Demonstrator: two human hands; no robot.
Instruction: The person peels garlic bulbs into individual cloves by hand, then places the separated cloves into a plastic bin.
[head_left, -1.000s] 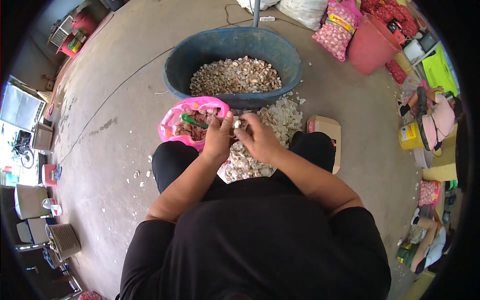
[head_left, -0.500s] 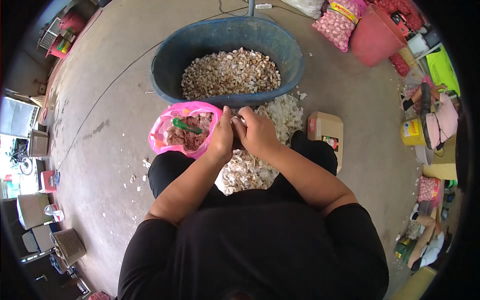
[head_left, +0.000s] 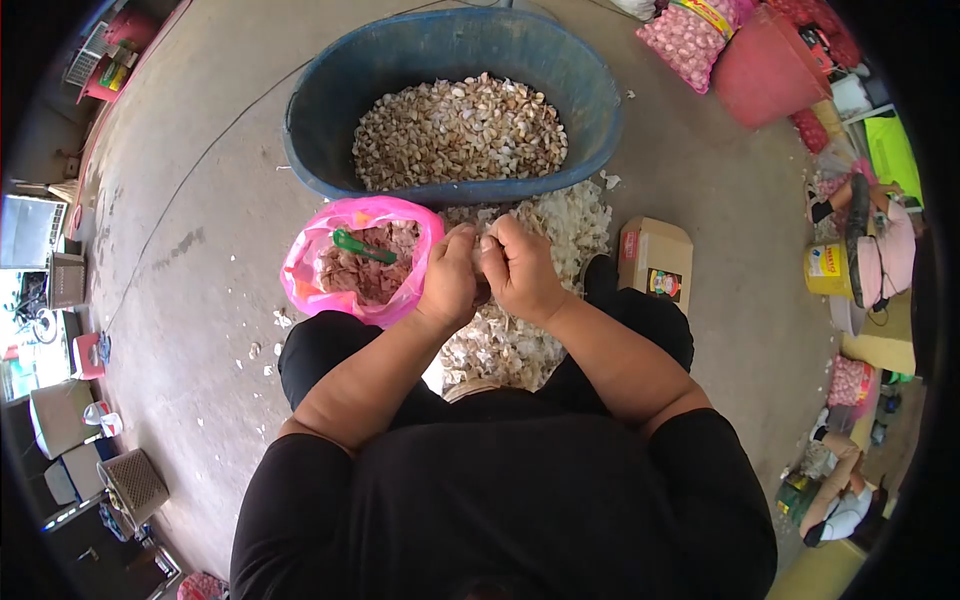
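My left hand (head_left: 450, 277) and my right hand (head_left: 522, 268) meet in front of me, fingers pinched together over a small pale garlic clove that they mostly cover. Close to the left hand stands an open pink plastic bag (head_left: 432, 247), holding pinkish-brown pieces (head_left: 352, 276) and a green tool-like object (head_left: 362, 247). Beyond both hands is a large blue tub (head_left: 310, 150) with a heap of garlic cloves (head_left: 460, 130) in it. Below the hands, a pile of garlic and papery skins (head_left: 495, 348) lies between my legs.
A cardboard box (head_left: 655, 265) sits right of my knee, beside scattered garlic skins (head_left: 575, 235). At the upper right are a garlic sack (head_left: 685, 45) and a red bucket (head_left: 765, 70). Two other people (head_left: 885, 250) work at the far right, near a yellow bucket (head_left: 828, 268).
The view has shifted slightly, so the tub appears higher and larger. My hands stay together, with the fingers moved a little and the pale clove now more hidden.
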